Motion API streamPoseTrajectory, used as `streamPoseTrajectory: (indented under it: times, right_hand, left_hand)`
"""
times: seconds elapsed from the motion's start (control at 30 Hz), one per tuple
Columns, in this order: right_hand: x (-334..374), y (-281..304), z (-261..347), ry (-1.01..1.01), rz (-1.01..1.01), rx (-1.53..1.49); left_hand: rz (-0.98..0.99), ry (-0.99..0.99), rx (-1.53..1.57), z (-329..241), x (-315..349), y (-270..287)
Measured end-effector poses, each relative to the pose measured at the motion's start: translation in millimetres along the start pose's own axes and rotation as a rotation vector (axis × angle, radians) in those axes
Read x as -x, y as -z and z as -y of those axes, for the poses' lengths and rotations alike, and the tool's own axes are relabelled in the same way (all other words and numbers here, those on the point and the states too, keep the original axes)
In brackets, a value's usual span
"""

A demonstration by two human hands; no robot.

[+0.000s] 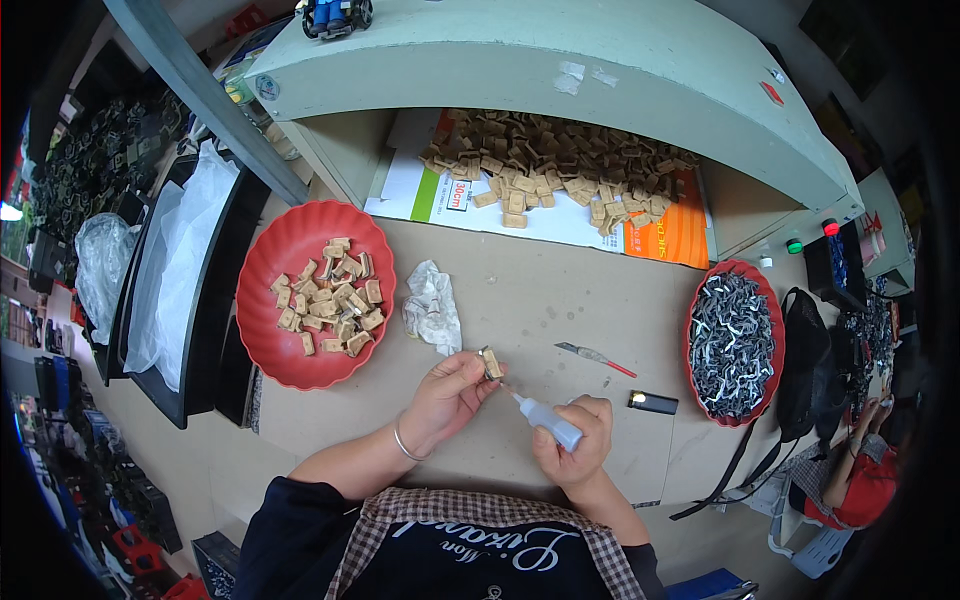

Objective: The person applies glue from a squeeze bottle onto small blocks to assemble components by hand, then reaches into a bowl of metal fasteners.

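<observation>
Left hand pinched on small tan block over table; right hand curled round squeeze bottle, nozzle just beside block; red bowl of tan pieces off left

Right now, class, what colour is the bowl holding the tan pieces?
The bowl is red, seen best in the head view.

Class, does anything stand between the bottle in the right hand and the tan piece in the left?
Nothing visible does: the bottle in the right hand has its tip close to the tan piece in the left hand; the knife lies off to the side.
</observation>
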State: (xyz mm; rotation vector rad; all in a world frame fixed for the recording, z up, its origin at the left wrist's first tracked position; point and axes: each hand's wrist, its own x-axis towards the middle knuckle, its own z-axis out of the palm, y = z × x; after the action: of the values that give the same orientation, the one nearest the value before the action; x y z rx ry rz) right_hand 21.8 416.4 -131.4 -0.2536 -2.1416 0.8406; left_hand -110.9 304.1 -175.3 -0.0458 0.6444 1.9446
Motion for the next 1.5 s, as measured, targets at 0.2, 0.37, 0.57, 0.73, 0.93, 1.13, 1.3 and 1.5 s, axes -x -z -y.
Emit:
streamPoseTrajectory:
  times: [0.2, 0.37, 0.57, 0.73, 0.93, 1.13, 1.3, 1.5]
  right_hand:
    - [4.7, -6.1, -10.8, -0.276, -0.179, -0.263]
    - [-13.5, -3.8, -9.1, -0.751, -0.335, -0.827]
    - [-17.4, 1.2, -12.5, -0.845, -0.295, -0.98]
    - [-16.4, 5.9, -18.5, -0.873, -0.248, -1.122]
    - [-20.9, 5.8, -16.1, -0.973, -0.227, -1.165]
    - [-17.7, 3.9, -18.8, -1.047, -0.137, -1.237]
    - [-12.2, 1.5, -25.9, -1.031, -0.012, -1.279]
    - [-10.5, -4.3, -24.1, -1.042, 0.158, -1.128]
  left_hand:
    - [0.007, 0.014, 0.001, -1.4, -0.6, -1.5]
    - [0.08, 0.026, -0.075, 0.1, 1.2, 3.1]
    - [0.094, 0.06, -0.138, -1.2, 1.7, 3.0]
    - [0.135, 0.072, -0.136, -0.2, 1.1, 2.5]
    - [0.158, 0.062, -0.124, -0.2, 2.5, 3.0]
    - [0.169, 0.041, -0.269, -0.4, 3.8, 1.3]
    - [0.169, 0.007, -0.558, -1.5, 6.9, -1.1]
    - [0.13, -0.019, -0.601, 0.4, 9.3, -4.4]
